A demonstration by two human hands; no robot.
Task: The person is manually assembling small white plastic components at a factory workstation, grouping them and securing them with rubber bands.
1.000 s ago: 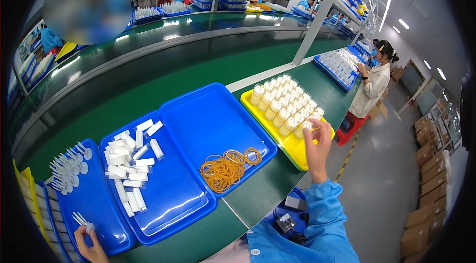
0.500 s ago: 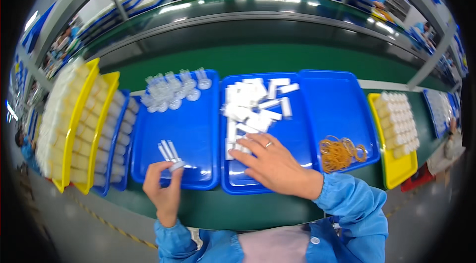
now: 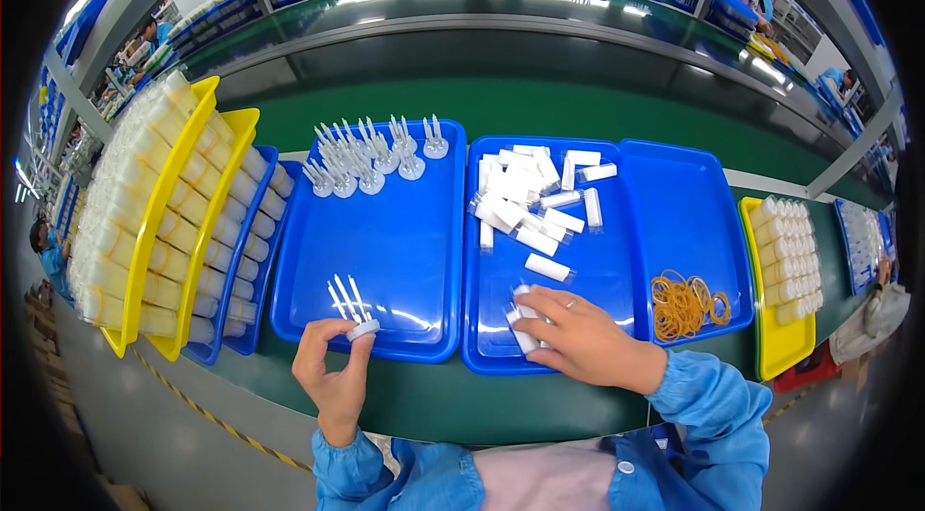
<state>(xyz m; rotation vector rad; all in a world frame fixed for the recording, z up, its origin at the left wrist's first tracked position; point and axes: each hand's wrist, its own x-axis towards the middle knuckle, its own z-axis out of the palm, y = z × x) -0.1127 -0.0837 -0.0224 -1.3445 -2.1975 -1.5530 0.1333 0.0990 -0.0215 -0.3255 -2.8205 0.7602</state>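
Note:
My left hand (image 3: 332,376) pinches the rim of a small round white base with three upright prongs (image 3: 364,328), over the near edge of the left blue tray (image 3: 376,241). At that tray's far end stand several similar clear pronged pieces (image 3: 385,159). My right hand (image 3: 593,342) lies low in the middle blue tray (image 3: 617,280). Its fingers curl round a few white cylinders (image 3: 522,336) at the near side, partly hidden beneath them. Farther back in this tray, more white cylinders in clear wrap (image 3: 520,183) lie in a loose heap, with one lying apart.
Right of the middle tray, another blue tray (image 3: 684,212) holds tan rubber bands (image 3: 679,307). Stacked yellow and blue trays (image 3: 202,193) of white cylinders lean at the left. A yellow tray (image 3: 790,342) of cylinders stands at the right. Several people work beyond the green bench (image 3: 540,106).
The view has shifted, so the trays appear farther right. My right hand has drawn a few cylinders away from the heap toward me. My left hand still holds the pronged base.

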